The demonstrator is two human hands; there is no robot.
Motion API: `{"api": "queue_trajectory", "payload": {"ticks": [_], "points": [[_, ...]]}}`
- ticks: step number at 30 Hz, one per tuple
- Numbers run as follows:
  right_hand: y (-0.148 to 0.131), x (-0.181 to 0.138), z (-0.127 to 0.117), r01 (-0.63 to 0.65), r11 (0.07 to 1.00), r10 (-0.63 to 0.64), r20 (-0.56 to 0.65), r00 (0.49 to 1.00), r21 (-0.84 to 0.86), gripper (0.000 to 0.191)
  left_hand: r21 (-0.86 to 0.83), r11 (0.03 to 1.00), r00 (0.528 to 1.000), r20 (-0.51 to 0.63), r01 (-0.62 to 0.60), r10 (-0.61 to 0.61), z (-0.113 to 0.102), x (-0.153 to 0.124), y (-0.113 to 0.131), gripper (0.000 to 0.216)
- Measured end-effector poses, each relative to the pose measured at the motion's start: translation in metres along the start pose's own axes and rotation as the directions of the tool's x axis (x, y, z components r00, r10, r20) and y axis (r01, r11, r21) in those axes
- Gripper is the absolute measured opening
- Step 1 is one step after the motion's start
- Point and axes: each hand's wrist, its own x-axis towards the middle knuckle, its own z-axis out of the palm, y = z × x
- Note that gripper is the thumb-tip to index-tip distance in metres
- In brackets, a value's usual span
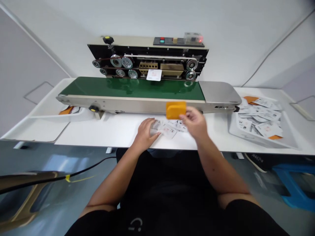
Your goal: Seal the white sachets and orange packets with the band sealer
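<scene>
My right hand (197, 124) pinches a small orange packet (175, 110) by its lower right corner, raised in front of the machine's near side. My left hand (145, 133) rests on the white table with thumb and fingers apart, beside a few small white printed packets (169, 131). Its fingertips reach the nearest packets, but nothing is gripped. Behind the hands stands a band sealing machine (147, 49) with a green conveyor belt (113, 88). One white packet (154, 75) sits upright at its sealing band, above the belt.
At the right, a white bin (261, 137) holds many white and orange packets. Another white bin (86, 114) with a few packets stands at the left, partly behind the conveyor. A blue stool (292, 186) and a black cable (93, 164) are below the table.
</scene>
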Motion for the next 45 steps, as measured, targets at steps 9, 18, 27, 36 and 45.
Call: {"api": "queue_trajectory", "payload": {"ticks": [9, 18, 27, 36, 45], "points": [[0.006, 0.180, -0.089, -0.285, 0.956, 0.294, -0.316, 0.902, 0.075, 0.006, 0.187, 0.982, 0.985, 0.164, 0.027, -0.059, 0.016, 0.006, -0.002, 0.051], [-0.006, 0.111, -0.059, 0.081, 0.939, -0.217, -0.392, 0.894, -0.335, 0.025, 0.102, 0.993, 0.998, -0.040, 0.057, -0.053, 0.012, -0.002, -0.009, 0.032], [0.024, -0.062, 0.031, 0.419, 0.808, -0.181, 0.503, 0.845, -0.414, 0.042, 0.147, 0.989, 0.984, 0.172, 0.010, -0.036, 0.007, 0.005, -0.006, 0.045], [0.039, -0.064, 0.034, 0.403, 0.794, -0.147, 0.500, 0.853, -0.454, 0.045, -0.226, 0.955, 0.917, -0.308, 0.190, -0.255, -0.007, -0.011, 0.002, 0.031], [0.014, -0.064, 0.049, 0.165, 0.963, -0.089, 0.329, 0.940, -0.213, 0.029, -0.635, 0.746, 0.975, 0.059, 0.202, -0.214, 0.006, -0.016, -0.008, 0.036]]}}
